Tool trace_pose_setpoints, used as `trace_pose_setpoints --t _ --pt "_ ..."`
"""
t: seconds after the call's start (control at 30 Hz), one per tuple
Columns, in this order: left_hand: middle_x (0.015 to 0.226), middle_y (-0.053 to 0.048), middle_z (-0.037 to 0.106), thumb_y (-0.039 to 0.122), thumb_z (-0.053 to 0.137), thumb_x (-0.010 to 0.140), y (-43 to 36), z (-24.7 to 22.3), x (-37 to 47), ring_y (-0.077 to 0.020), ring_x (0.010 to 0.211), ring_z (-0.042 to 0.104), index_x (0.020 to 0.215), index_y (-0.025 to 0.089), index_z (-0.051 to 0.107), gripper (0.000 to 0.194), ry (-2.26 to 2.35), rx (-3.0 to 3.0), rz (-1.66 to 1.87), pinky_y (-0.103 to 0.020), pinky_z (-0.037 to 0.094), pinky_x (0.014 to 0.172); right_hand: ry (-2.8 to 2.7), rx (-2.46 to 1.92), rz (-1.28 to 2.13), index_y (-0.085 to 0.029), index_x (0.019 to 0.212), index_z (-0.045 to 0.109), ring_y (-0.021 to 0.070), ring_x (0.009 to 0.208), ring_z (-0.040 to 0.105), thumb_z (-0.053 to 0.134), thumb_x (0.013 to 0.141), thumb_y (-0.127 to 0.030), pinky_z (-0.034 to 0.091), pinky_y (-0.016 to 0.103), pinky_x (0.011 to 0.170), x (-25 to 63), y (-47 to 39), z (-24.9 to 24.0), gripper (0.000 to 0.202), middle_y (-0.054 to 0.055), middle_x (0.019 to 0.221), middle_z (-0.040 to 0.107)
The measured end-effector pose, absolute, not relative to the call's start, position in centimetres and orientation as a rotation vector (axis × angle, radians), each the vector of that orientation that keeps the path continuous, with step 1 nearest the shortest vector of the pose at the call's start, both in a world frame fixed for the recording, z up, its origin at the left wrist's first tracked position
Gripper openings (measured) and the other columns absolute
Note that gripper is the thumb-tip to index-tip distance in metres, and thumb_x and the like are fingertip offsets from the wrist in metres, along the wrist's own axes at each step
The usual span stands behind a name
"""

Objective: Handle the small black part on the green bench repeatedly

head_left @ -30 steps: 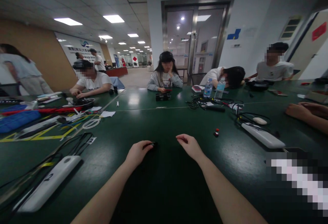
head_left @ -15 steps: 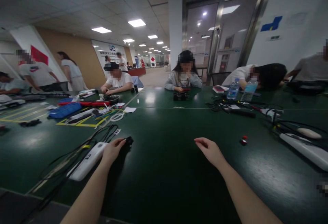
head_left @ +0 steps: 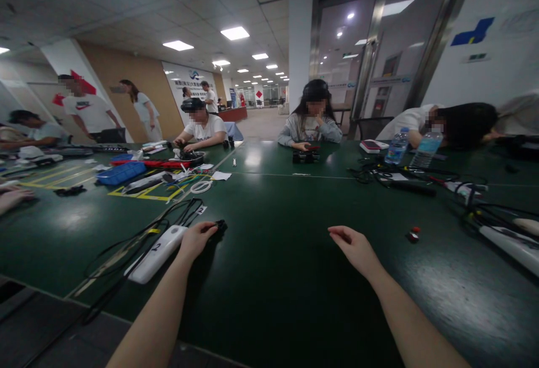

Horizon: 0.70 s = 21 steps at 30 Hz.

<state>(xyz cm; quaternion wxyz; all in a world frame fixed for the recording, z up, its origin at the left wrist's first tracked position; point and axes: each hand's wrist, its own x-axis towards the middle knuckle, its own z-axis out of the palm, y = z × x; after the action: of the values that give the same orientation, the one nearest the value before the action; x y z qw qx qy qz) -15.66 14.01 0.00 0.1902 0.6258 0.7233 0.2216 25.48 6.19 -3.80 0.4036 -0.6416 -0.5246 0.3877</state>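
My left hand (head_left: 199, 241) is closed in a pinch on a small black object (head_left: 221, 227), whose kind I cannot make out, at the table's surface. Just left of that wrist lies a white power strip (head_left: 158, 255) marked 2, with black cables (head_left: 155, 230) running beside it. My right hand (head_left: 351, 247) hovers over the green table (head_left: 269, 278) with its thumb and fingers pressed together. Nothing shows between its fingertips. To its right lies a small red and black object (head_left: 413, 235).
A blue tray (head_left: 121, 173), loose wires and a white cable coil (head_left: 201, 187) lie at the left. Two water bottles (head_left: 426, 150), black cables and another white power strip (head_left: 511, 253) are at the right. Several people sit or stand around; one person (head_left: 314, 123) sits opposite.
The view has turned slightly left, so the scene sits farther right. Another person's hand now shows at the left edge. My two hands keep the same pose.
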Motion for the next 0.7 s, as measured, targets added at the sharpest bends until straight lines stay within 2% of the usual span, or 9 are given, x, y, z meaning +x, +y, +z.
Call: trace_pose_setpoints --t 0.47,0.7 --pt "0.086 -0.006 0.065 0.04 0.05 0.07 14.38 -0.11 -15.71 -0.0222 0.082 0.059 0.089 0.016 0.062 0.033 2.045 1.901 0.505 -0.029 0.044 0.076 -1.355 -1.623 0.969 -0.023 0.097 0.062 0.0183 0.09 0.058 0.052 0.076 -0.025 0.045 0.037 0.082 25.55 6.43 -4.09 0.023 0.002 0.095 0.063" --pt "0.091 -0.007 0.063 0.035 0.046 0.073 14.33 -0.02 -15.54 -0.0209 0.086 0.058 0.09 0.015 0.06 0.029 2.046 1.959 0.465 -0.028 0.043 0.077 -1.337 -1.638 0.997 -0.024 0.097 0.062 0.0189 0.091 0.057 0.052 0.076 -0.025 0.045 0.038 0.082 25.54 6.33 -3.91 0.023 0.002 0.098 0.063"
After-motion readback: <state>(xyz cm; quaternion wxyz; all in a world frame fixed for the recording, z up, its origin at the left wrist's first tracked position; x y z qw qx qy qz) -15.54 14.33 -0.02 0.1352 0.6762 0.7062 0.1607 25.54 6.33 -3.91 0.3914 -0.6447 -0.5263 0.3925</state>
